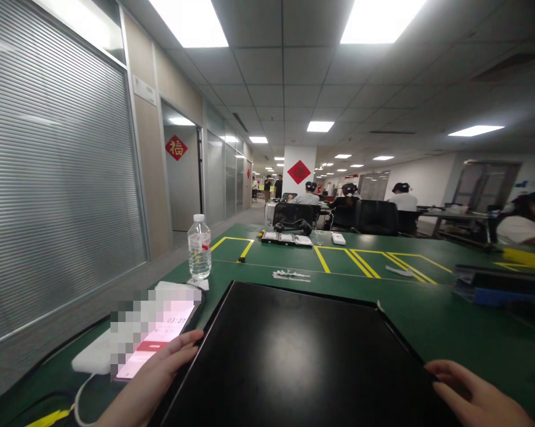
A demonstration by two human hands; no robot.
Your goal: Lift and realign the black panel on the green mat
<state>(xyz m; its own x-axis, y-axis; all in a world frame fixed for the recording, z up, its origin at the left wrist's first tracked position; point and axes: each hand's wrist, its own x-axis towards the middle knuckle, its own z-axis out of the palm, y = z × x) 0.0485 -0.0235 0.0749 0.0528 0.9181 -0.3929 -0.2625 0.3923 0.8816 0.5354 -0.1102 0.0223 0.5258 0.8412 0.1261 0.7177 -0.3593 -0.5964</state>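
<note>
A large flat black panel [321, 350], with thin raised edges along its sides, fills the near middle of the view and runs out of the bottom. My left hand [165, 367] grips its left edge, the fingertips at the rim. At the right edge, my right hand [474, 388] holds on with curled fingers, the undersides hidden. A lit phone [169, 332], partly pixelated, leans on a white object [94, 353] just left of my left hand.
On the green table [250, 270] stand a water bottle [199, 249] and a black tray [285, 238]. White scraps [290, 274] lie beyond the panel. Yellow tape [360, 264] marks the surface. A dark blue-black object [499, 284] lies right. People sit further back; one person [525, 222] is at right.
</note>
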